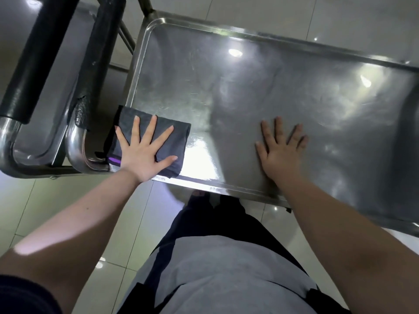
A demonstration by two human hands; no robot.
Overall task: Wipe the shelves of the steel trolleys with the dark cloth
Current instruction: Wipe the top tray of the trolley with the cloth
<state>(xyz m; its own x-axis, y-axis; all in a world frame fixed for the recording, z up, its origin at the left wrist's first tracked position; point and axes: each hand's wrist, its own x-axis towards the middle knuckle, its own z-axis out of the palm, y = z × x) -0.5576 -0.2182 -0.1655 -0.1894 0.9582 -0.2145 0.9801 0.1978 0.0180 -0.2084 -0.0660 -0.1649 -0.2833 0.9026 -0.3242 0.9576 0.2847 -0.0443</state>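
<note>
Now I see left hand (142,152) on dark cloth (181,137), fingers (150,130) spread flat, pressing it at near-left corner of trolley shelf (249,75). Right hand (281,150) flat on bare steel, also spread, nothing held. Rest of shelf lies right of cloth, long axis left-right; I judge sweep must go rightward

A charcoal-grey cloth (178,138) with a purple tag (113,160) contrasts with the silver-grey, finely scratched shelf (249,87) streaked with white glare, alongside black-wrapped trolley handles (29,64), glossy cream floor tiles (56,200) lined in grey, and a grey-and-black garment (215,257).
</note>
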